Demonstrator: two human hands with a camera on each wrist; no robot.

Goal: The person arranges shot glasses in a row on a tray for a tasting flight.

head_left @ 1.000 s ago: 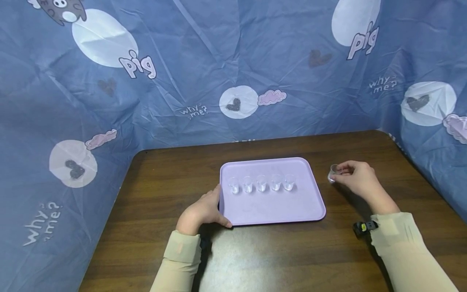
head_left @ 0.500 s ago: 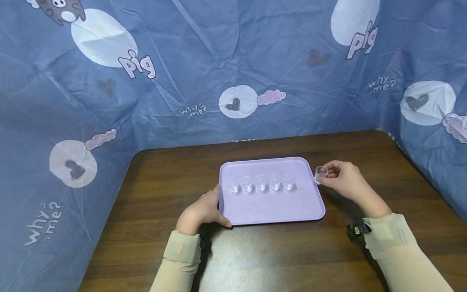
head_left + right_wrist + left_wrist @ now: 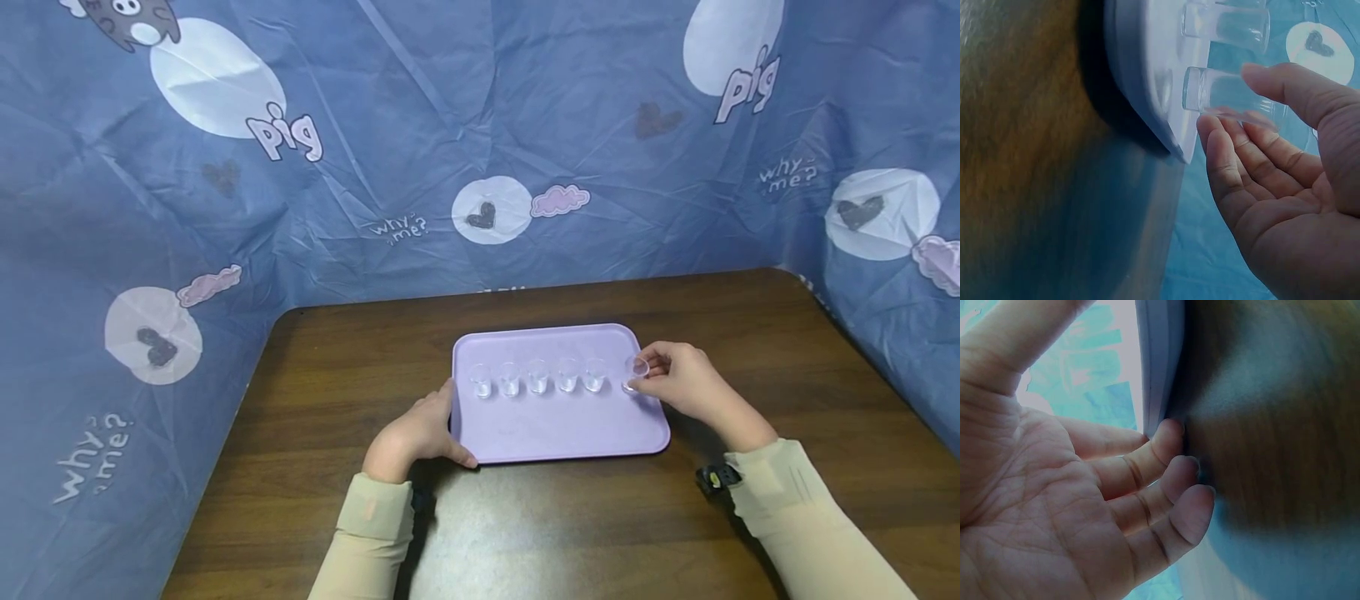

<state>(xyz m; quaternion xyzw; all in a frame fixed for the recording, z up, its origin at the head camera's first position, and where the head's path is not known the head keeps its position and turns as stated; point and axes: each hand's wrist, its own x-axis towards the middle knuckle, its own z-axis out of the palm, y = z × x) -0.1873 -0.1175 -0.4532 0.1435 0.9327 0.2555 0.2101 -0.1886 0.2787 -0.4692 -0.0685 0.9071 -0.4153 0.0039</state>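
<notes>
In the head view, a lilac tray [image 3: 558,433] lies on the table, bearing a row of several small clear shot glasses [image 3: 537,379], all upright. My left hand [image 3: 416,433] rests against its left side, the thumb at the near corner. The left wrist view has those fingers [image 3: 1185,512] loosely bent, touching the tray's rim [image 3: 1160,362]. My right hand [image 3: 682,383] pinches another shot glass [image 3: 1225,90] between thumb and fingers at the row's right end. It stands upright over the tray's right part; whether its base touches the tray I cannot tell.
The brown wooden table [image 3: 510,533] extends around the tray on every side. Blue printed fabric [image 3: 420,150] hangs behind the table and along both sides. A dark device [image 3: 717,477] sits at my right wrist.
My right hand has carried its shot glass leftward from the table beside the tray, across the rim, to the end of the row. The left hand and the tray have stayed put.
</notes>
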